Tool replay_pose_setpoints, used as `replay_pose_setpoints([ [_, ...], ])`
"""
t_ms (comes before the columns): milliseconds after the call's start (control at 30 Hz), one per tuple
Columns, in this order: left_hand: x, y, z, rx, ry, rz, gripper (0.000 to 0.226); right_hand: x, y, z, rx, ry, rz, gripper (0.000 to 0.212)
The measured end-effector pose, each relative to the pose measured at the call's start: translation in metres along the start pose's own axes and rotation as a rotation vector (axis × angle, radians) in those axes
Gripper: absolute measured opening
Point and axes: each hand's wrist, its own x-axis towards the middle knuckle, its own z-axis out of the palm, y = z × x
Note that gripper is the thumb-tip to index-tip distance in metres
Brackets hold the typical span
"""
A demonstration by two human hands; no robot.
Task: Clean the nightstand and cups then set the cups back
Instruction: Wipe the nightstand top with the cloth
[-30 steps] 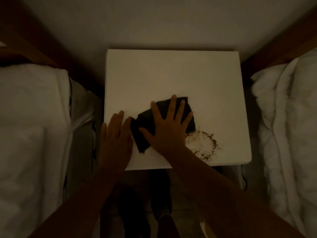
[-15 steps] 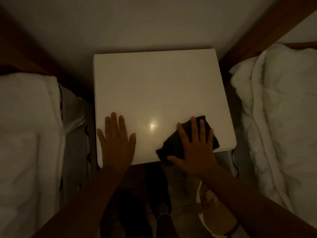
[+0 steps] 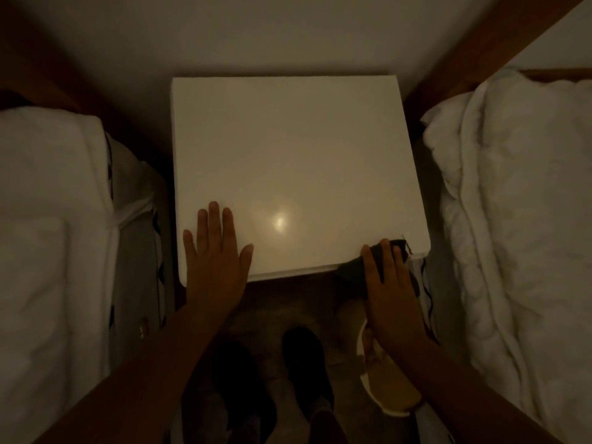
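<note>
The white nightstand (image 3: 288,149) fills the middle of the dim view, its top bare with a small light glare. My left hand (image 3: 214,257) lies flat near the front left corner, fingers spread. My right hand (image 3: 389,283) presses a dark cloth (image 3: 350,270) over the front right edge, the cloth hanging partly off the top. No crumbs show on the surface. No cups are in view.
White bedding lies on a bed at the left (image 3: 48,251) and on another at the right (image 3: 519,219). A white round bin or bowl (image 3: 389,395) sits on the floor under my right forearm. My dark shoes (image 3: 304,357) stand below the nightstand's front edge.
My right hand has swept the cloth from the middle front to the right front edge and partly off it. The brown crumbs are gone from the top. My left hand shifted slightly.
</note>
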Motion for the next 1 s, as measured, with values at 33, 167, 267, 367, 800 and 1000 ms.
replay_pose_setpoints([
  [33, -0.004, 0.000, -0.001, -0.005, -0.014, -0.006, 0.072, -0.002, 0.001, 0.000, -0.003, -0.033, 0.006, 0.091],
  [167, -0.007, 0.002, -0.005, -0.024, -0.032, -0.029, 0.072, -0.021, 0.019, -0.006, 0.011, -0.295, -0.019, 0.127],
  [267, -0.010, 0.005, -0.008, -0.033, -0.056, -0.051, 0.072, -0.035, 0.030, -0.012, 0.124, -0.300, 0.045, 0.112],
  [367, -0.014, 0.007, -0.009, -0.053, -0.062, -0.056, 0.073, -0.029, 0.034, -0.027, 0.186, -0.152, 0.061, 0.098],
  [800, -0.016, 0.014, 0.005, -0.017, -0.011, -0.120, 0.070, 0.052, 0.039, -0.009, 0.073, -0.086, -0.126, 0.085],
  [1000, -0.015, 0.010, 0.009, -0.013, -0.022, -0.105, 0.070, 0.035, 0.097, -0.019, 0.056, -0.102, 0.005, 0.102],
])
